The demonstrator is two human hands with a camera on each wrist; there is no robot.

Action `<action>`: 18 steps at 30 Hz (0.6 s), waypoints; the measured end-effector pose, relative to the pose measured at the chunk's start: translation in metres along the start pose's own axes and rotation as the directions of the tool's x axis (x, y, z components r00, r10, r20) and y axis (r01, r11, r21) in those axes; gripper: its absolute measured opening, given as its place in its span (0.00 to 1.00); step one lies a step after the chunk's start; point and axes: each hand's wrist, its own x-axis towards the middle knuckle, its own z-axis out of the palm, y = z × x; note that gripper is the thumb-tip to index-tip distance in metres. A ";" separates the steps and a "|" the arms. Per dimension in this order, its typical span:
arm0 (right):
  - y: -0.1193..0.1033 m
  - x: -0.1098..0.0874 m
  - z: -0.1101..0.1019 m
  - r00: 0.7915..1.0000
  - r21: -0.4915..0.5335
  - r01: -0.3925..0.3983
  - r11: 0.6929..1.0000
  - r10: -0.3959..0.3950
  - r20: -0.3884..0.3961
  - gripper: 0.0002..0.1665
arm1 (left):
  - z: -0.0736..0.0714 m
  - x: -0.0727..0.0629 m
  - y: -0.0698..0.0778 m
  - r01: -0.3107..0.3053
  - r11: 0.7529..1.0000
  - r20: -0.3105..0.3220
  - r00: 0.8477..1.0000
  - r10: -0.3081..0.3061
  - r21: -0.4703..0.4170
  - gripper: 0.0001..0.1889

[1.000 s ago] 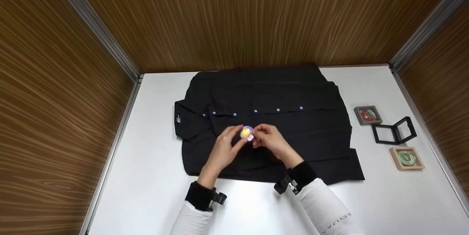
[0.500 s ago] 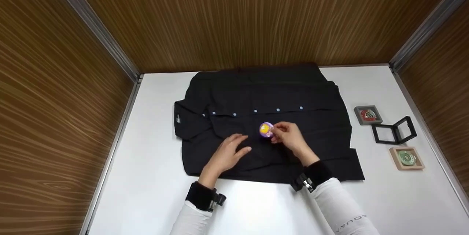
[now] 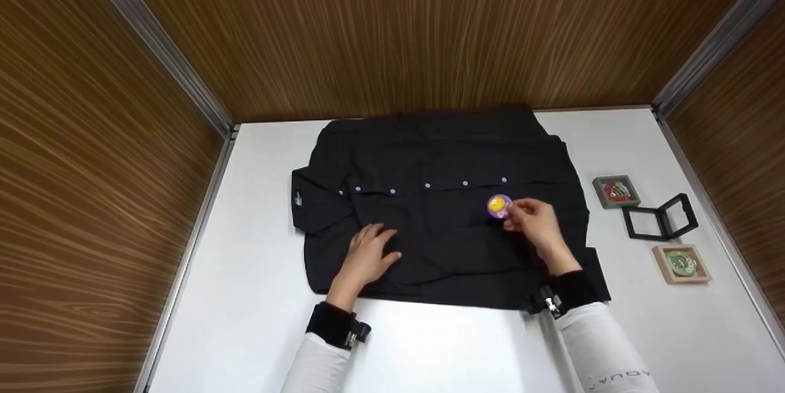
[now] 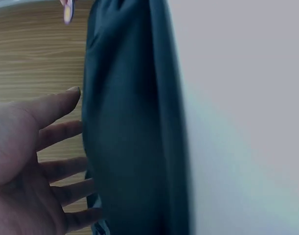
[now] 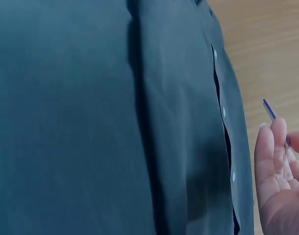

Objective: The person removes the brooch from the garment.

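A black button-up shirt lies flat, its collar to the left and a row of pale buttons across the middle. Between thumb and fingertips, my right hand pinches a small round purple disc with a yellow figure on it, held over the right part of the shirt. Seen edge-on in the right wrist view, the disc is thin. My left hand is over the shirt's lower left part with fingers spread and nothing in them; in the left wrist view that hand shows its palm.
On the white table at the right stand a grey frame with a red item, an opened black frame, and a light wooden frame with a green disc. Wood-grain panels enclose the table's back and sides.
Both hands were at the disc; the left hand let go and drew back slightly left. My right hand has carried the disc to the right across the shirt.
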 end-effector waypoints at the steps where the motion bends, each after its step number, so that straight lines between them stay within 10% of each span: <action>1: 0.000 0.001 -0.005 1.000 -0.002 0.002 1.000 -0.002 -0.007 0.14 | 0.001 0.000 -0.001 0.009 1.000 0.007 1.000 -0.009 0.009 0.26; 18: 0.006 -0.008 -0.084 0.982 0.100 -0.041 0.994 0.059 -0.180 0.13 | 0.007 -0.001 -0.009 0.076 0.992 0.062 0.995 -0.082 0.097 0.30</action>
